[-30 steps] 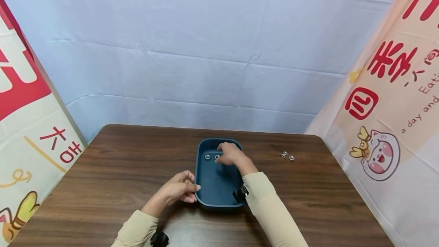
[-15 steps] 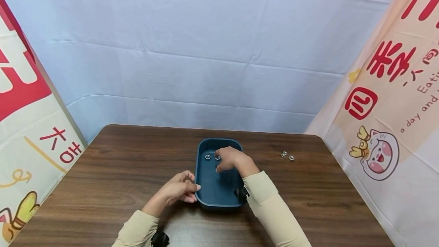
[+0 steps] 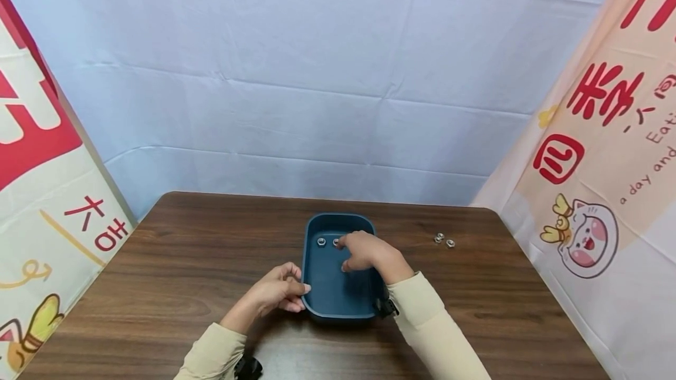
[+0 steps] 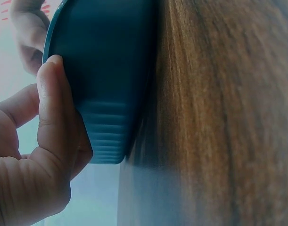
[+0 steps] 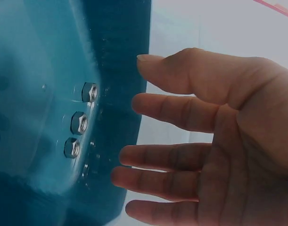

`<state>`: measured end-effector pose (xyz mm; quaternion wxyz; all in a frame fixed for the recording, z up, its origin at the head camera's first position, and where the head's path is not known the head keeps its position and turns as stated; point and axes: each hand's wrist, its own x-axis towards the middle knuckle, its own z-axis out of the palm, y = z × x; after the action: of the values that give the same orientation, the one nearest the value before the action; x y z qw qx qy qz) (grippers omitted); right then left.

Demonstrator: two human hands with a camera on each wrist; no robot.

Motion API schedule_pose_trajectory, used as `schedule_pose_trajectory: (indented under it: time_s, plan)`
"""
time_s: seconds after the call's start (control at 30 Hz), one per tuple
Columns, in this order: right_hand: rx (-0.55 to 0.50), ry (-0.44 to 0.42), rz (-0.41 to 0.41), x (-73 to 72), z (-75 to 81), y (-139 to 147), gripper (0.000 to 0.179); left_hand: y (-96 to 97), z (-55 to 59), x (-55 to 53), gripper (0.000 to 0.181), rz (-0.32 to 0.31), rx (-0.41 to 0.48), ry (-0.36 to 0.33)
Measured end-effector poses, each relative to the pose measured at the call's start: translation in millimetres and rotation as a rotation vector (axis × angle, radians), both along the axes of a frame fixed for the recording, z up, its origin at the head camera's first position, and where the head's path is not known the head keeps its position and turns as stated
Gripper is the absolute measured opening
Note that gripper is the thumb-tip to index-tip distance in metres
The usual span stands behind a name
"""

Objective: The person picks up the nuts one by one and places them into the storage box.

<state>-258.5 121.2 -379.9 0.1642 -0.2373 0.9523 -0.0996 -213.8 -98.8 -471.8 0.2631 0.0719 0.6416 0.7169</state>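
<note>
A dark blue plastic tray (image 3: 338, 315) stands on the table with its long side pointing away from me. My left hand (image 3: 280, 291) grips its near left side, thumb on the rim and fingers against the outer wall. Over the tray's far half is my right hand (image 3: 367, 254), its fingers spread and holding nothing. The right wrist view shows three hex nuts (image 5: 78, 123) lined up on the tray floor by the end wall. Two of these, a left nut (image 3: 321, 242) and a middle nut (image 3: 335, 243), show in the head view; the third is hidden by the right hand.
Right of the tray, three more loose hex nuts (image 3: 450, 243) lie close together on the brown wooden table (image 3: 211, 245). A pale cloth (image 3: 296, 75) hangs behind, with printed banners (image 3: 586, 192) at both sides.
My right hand has drawn back to the right and toward me, away from the nuts in the tray. The left hand stays on the tray's side.
</note>
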Motion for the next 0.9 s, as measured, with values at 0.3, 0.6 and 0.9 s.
schedule_pose_trajectory:
  time_s: [0.3,0.6,0.9]
  plan:
    - [-0.019,0.022,-0.025,8.4,3.4,19.0,0.037,0.1,1.1,0.3,0.035,0.0,-0.009,0.007]
    - [-0.015,0.037,-0.064,18.6,1.6,34.7,0.037,-0.6,0.3,2.6,0.035,0.003,-0.017,0.006]
    - [-0.045,0.071,-0.101,26.6,-0.5,52.1,0.042,0.3,1.6,2.5,0.035,0.003,-0.007,0.004]
